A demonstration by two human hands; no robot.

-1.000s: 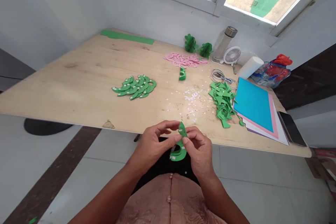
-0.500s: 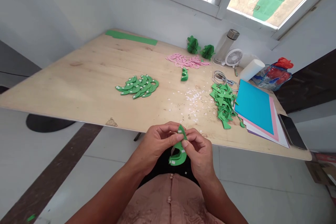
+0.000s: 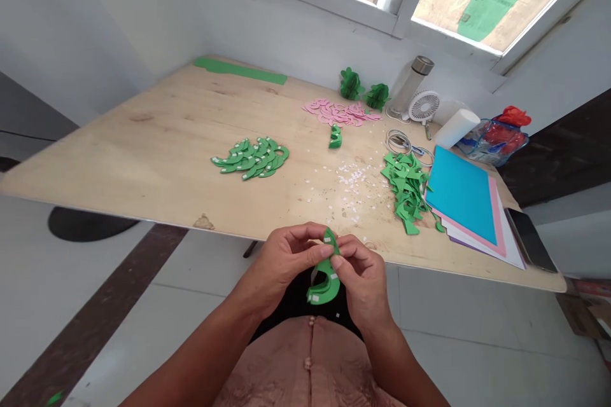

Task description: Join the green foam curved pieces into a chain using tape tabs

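Grip of left hand point(image 3: 291, 254) and right hand point(image 3: 361, 267) pinches green cutouts point(image 3: 328, 291) near table edge point(image 3: 162, 217), apart from cutout pile point(image 3: 252, 158).

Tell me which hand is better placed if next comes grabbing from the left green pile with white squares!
Probably the left hand: the pile of curved green pieces lies nearer it than the right hand. Both hold green cutouts, though.

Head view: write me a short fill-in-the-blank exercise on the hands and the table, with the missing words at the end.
1. The left hand and the right hand hold curved cutouts coloured ____.
2. The top sheet left of the phone is ____.
3. The white device with a round grille, beside the bottle, is a ____.
Missing words: green; blue; fan.
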